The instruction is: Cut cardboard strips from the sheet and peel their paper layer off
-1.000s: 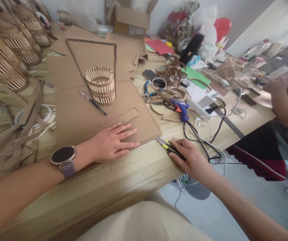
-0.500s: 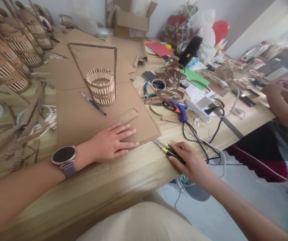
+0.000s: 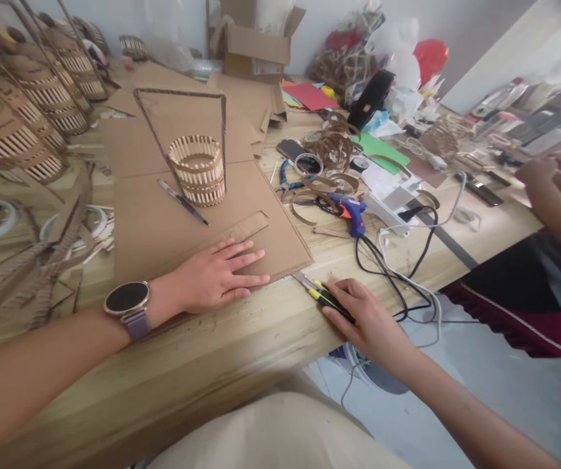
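Note:
My left hand (image 3: 217, 279) lies flat, fingers spread, on the near edge of a large brown cardboard sheet (image 3: 163, 225) on the wooden table (image 3: 241, 339). My right hand (image 3: 366, 316) grips a yellow-and-black utility knife (image 3: 320, 294), whose blade tip sits at the sheet's near right corner. A cut cardboard strip (image 3: 247, 226) lies just beyond my left fingers. Farther back on the sheet stand a small basket of pale sticks (image 3: 197, 169) and a pen (image 3: 183, 202).
Several stick baskets (image 3: 27, 111) crowd the far left. Curled cardboard strips (image 3: 332, 153), a blue glue gun (image 3: 351, 212), pliers, tape and cables (image 3: 397, 273) lie at the right. An open cardboard box (image 3: 256, 42) stands at the back. Another person's hands (image 3: 554, 189) work at the far right.
My right hand has slid the knife slightly left along the table edge, nearer the sheet's corner. My left hand stays pressed on the cardboard.

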The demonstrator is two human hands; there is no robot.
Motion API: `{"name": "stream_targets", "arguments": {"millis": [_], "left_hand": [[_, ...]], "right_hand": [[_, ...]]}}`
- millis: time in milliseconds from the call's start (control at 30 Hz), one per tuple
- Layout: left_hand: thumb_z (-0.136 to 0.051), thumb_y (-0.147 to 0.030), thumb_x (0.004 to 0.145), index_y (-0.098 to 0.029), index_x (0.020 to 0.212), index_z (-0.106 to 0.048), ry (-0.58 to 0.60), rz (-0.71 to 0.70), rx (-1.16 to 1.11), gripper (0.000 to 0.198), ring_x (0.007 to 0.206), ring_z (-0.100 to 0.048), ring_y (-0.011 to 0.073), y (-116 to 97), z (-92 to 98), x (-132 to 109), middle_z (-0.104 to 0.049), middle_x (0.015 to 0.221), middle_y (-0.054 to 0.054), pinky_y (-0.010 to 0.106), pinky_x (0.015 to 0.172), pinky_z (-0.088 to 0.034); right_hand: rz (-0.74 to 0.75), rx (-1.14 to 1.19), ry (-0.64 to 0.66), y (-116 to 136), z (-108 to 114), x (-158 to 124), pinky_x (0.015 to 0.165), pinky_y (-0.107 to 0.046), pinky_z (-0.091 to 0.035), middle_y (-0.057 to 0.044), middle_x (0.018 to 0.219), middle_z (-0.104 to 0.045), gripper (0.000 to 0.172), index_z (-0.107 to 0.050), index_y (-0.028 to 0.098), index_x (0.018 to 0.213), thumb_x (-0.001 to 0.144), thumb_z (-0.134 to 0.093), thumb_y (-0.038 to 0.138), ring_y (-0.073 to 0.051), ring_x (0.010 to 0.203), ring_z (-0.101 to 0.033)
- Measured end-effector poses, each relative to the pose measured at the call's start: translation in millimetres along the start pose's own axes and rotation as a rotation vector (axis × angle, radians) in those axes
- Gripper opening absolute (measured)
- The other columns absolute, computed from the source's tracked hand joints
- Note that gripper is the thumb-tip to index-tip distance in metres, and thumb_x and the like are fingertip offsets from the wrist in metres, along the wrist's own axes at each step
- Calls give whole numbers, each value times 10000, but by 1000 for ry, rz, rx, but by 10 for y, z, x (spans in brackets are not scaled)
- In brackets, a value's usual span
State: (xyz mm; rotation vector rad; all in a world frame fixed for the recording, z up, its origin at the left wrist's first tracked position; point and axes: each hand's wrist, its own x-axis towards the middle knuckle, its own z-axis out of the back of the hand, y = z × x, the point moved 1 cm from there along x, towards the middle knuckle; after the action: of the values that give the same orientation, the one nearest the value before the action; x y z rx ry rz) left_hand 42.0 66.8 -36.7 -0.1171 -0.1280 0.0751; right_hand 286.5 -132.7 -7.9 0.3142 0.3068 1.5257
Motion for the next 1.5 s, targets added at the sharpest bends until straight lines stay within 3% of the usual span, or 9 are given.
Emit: {"name": "stream_targets", "arguments": {"millis": [367,1200,1400,1500], "left_hand": [[-320,-468,1014,-410,1392,-481,-15,42,25,415,1424,-315,295,39,-5,166,-392,1536,33,510,1145,-257],[-363,-445,1009,-428,1384,-483,-55,59,43,395,1417,-327,268,20,-21,159,-419,1520,5,492,1153,-259],[-289,-451,1023,-402,1403,-470,6,60,35,424,1434,-296,292,32,20,158,-381,1543,31,508,1150,-234],[-337,-556,984,-369,1426,-447,63,62,30,492,1452,-247,315,0,69,150,-332,1566,54,523,1156,-206]], "right_hand": [[35,-21,-10,-144,59,296,880,-454,-518,-127,1013,-582,331,-597,179,1193,937,-465,342,-271,974,-585],[42,4,22,43,-7,207,852,-444,-538,-125,1032,-577,324,-581,211,1223,935,-471,310,-265,966,-581],[48,3,20,71,-55,312,895,-437,-515,-136,1043,-568,329,-584,162,1212,935,-470,299,-269,994,-563],[60,-3,45,80,-27,385,888,-421,-511,-127,1021,-572,329,-591,157,1207,935,-473,300,-258,972,-566]]}}
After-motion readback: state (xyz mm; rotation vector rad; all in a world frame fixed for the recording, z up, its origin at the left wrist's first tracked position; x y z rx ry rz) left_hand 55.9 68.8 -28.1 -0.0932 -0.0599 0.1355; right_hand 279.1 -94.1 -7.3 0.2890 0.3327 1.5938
